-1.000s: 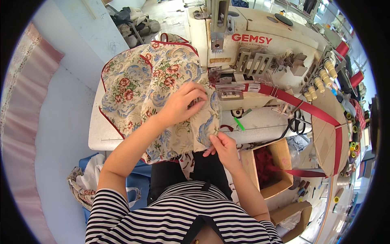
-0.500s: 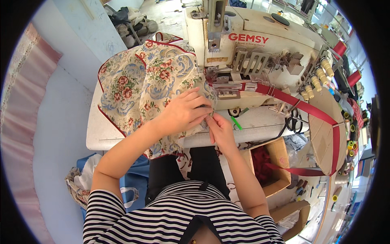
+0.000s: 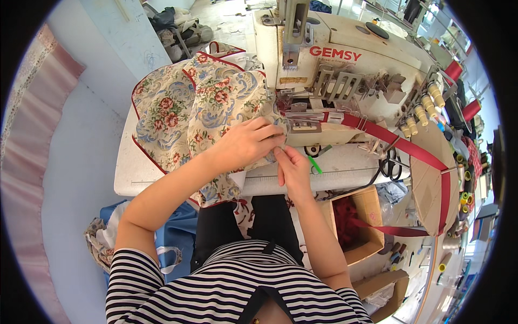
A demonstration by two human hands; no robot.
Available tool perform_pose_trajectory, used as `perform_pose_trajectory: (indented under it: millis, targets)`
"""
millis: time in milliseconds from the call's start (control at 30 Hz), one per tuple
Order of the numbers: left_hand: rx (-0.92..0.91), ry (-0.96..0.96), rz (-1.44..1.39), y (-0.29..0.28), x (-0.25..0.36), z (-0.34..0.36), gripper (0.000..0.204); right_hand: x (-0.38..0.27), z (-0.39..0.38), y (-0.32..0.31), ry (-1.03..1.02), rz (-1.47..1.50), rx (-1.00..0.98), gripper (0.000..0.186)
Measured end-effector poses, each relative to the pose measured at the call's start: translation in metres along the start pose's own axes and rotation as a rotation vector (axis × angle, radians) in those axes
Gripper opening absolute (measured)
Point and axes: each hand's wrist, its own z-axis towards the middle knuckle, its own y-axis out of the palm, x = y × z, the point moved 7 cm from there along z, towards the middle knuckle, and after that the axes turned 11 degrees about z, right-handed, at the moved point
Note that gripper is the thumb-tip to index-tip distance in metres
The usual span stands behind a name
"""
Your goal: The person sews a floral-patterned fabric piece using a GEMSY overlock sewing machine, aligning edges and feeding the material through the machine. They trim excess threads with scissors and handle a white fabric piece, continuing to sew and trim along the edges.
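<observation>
- The cream floral fabric (image 3: 189, 110), edged in red piping, is being pinched by the left hand (image 3: 245, 144)
- Its rumpled edge is being gripped by the right hand (image 3: 293, 168) beside the sewing machine (image 3: 345, 65)

Cream cotton cloth with red roses, blue scrolls and green leaves (image 3: 189, 108), edged in dark red piping. Off-white metal sewing machine (image 3: 345, 70) with red lettering. Flat red binding tape (image 3: 410, 148) (same red on the spools). White tabletop (image 3: 129, 167). Green marker (image 3: 314, 164). Brown cardboard box (image 3: 367, 216) holding red scraps. Navy-and-white striped shirt (image 3: 226, 286).
</observation>
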Motion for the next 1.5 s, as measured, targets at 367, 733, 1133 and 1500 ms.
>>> perform_pose_trajectory:
  millis: [367, 733, 1133, 1500]
  targets:
    - [-0.049, 0.009, 0.012, 0.004, -0.011, 0.005, 0.036, -0.009, 0.01, 0.0, -0.004, 0.02, 0.085, 0.019]
    - [-0.097, -0.063, 0.044, 0.009, -0.014, 0.01, 0.031, -0.013, 0.014, 0.0, -0.049, 0.051, 0.101, 0.021]
    - [-0.147, -0.06, 0.057, 0.014, -0.017, 0.01, 0.033, 0.054, -0.021, 0.054, -0.072, -0.487, -0.268, 0.043]
    - [-0.136, -0.165, 0.059, 0.016, -0.021, 0.014, 0.032, 0.082, -0.042, 0.044, 0.298, -0.219, -0.377, 0.028]
